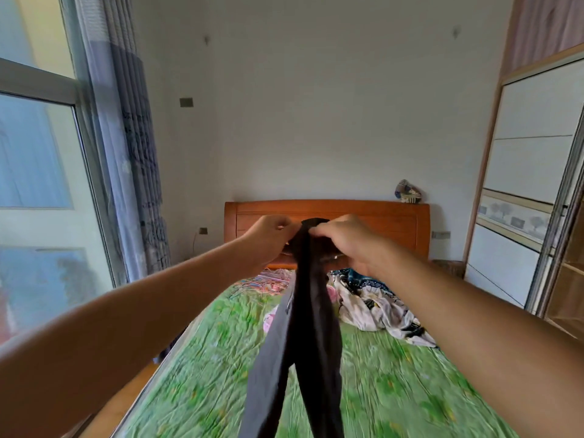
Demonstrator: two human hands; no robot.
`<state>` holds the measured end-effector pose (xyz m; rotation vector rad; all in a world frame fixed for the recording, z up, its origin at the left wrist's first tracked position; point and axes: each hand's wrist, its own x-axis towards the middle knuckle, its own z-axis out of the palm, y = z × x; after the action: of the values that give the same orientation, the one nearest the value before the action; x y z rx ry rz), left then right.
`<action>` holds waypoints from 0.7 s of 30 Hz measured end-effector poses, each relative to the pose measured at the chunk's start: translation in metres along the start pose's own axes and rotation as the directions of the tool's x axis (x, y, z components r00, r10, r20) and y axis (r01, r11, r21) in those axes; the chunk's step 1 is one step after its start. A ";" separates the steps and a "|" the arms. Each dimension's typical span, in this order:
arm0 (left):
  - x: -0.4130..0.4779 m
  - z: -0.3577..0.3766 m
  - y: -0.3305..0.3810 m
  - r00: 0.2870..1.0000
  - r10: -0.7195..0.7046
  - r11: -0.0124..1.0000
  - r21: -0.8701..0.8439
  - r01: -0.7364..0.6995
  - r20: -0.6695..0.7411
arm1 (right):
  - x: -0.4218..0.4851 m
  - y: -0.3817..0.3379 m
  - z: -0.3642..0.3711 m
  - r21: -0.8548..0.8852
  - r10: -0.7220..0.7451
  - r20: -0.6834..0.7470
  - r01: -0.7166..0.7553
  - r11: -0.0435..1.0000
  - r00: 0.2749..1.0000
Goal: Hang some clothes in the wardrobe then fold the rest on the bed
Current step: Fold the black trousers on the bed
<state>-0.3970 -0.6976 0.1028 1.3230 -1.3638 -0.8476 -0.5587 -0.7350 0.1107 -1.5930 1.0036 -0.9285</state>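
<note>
- Hands are raised in front of the wooden headboard (379, 219). The left hand (271, 238) and right hand (347, 241) sit close together, and each pinches the bunched top of the black garment (308, 311).
- The garment hangs in two long dark lengths over the bed (395, 390), with its lower ends running out of the bottom of the view.
- A dark bar peeks out under the right hand. I can't tell whether it's a hanger.
- Slip risk: a lot of cloth is gathered into two small pinches. If either one loosens, I'd expect the whole thing to slide down onto the sheet.
- Snag risk: the trailing lengths hang low, so a quick turn could drag them across the bed.
- Tangle risk: the coloured hangers (265, 281) lie heaped near the headboard on the left. Grabbing one from that heap could pull several up together.
- Patterned clothes (373, 305) sprawl on the right side of the bed, and something pink (270, 317) shows just behind the garment.
- For room to move, the near half of the bed shows only green sheet around the garment.
- The wardrobe (521, 184) stands along the right, with wooden shelves showing at the frame's edge.
- The window (38, 153) and curtain (136, 153) close off the left, leaving only a narrow strip of floor beside the bed.
</note>
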 end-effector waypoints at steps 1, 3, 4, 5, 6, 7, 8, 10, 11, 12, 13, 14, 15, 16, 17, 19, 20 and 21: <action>0.000 0.003 -0.001 1.000 -0.001 1.000 -0.026 0.001 0.017 | -0.002 0.000 0.002 0.020 0.017 0.031 -0.018 1.000 0.999; -0.004 0.005 0.000 0.996 -0.007 0.997 -0.073 0.013 0.089 | -0.005 0.002 0.001 0.045 0.038 0.060 -0.041 0.998 0.997; -0.008 0.004 0.000 0.989 -0.013 0.995 -0.092 0.026 0.144 | -0.005 0.003 -0.001 0.050 0.048 0.069 -0.051 0.997 0.997; -0.011 0.003 -0.002 0.981 -0.019 0.994 -0.103 0.039 0.194 | -0.005 0.004 -0.004 0.052 0.055 0.074 -0.059 0.997 0.996; -0.013 0.001 -0.005 0.974 -0.017 0.996 -0.086 0.037 0.227 | -0.005 0.005 -0.005 0.048 0.065 0.081 -0.069 0.996 0.995; -0.013 0.001 -0.009 0.973 -0.006 1.000 -0.023 0.012 0.232 | -0.004 0.006 -0.007 0.043 0.073 0.087 -0.077 0.996 0.994; -0.010 0.001 -0.015 0.980 0.013 0.995 0.093 -0.032 0.199 | -0.003 0.008 -0.008 0.043 0.079 0.103 -0.084 0.996 0.992; -0.005 0.002 -0.025 0.994 0.072 0.941 0.325 -0.095 0.083 | -0.001 0.013 -0.011 0.041 0.091 0.158 -0.098 0.994 0.983; -0.004 0.002 -0.028 0.994 0.100 0.920 0.376 -0.109 0.044 | -0.001 0.015 -0.013 0.046 0.096 0.182 -0.106 0.993 0.979; -0.003 0.002 -0.031 0.994 0.109 0.916 0.387 -0.111 0.027 | -0.001 0.018 -0.015 0.050 0.096 0.201 -0.108 0.993 0.975; -0.003 0.002 -0.033 0.994 0.105 0.921 0.375 -0.107 0.026 | 0.000 0.020 -0.018 0.045 0.089 0.207 -0.101 0.994 0.974; -0.004 0.001 -0.034 0.995 0.098 0.927 0.359 -0.104 0.034 | 0.001 0.023 -0.021 0.020 0.068 0.196 -0.074 0.997 0.978; -0.004 -0.001 -0.035 0.994 0.099 0.930 0.350 -0.108 0.042 | 0.002 0.026 -0.024 -0.061 0.016 0.158 -0.007 0.998 0.987; -0.004 -0.003 -0.035 0.993 0.104 0.931 0.347 -0.114 0.046 | 0.004 0.029 -0.029 -0.222 -0.069 0.098 0.089 0.971 0.993; -0.004 -0.004 -0.034 0.993 0.109 0.931 0.345 -0.118 0.046 | 0.005 0.032 -0.034 -0.434 -0.172 0.050 0.176 0.884 0.984; -0.003 -0.006 -0.032 0.991 0.121 0.938 0.322 -0.132 0.052 | 0.010 0.042 -0.044 -0.751 -0.295 0.070 0.245 0.614 0.953; -0.004 -0.007 -0.032 0.991 0.125 0.945 0.297 -0.136 0.056 | 0.013 0.047 -0.048 -0.807 -0.279 0.094 0.237 0.541 0.956; -0.004 -0.008 -0.032 0.990 0.128 0.955 0.264 -0.138 0.057 | 0.015 0.050 -0.051 -0.826 -0.237 0.109 0.221 0.519 0.965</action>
<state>-0.3814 -0.6977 0.0736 1.4054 -1.6225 -0.6158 -0.6087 -0.7739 0.0737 -2.5893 1.3856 -0.6307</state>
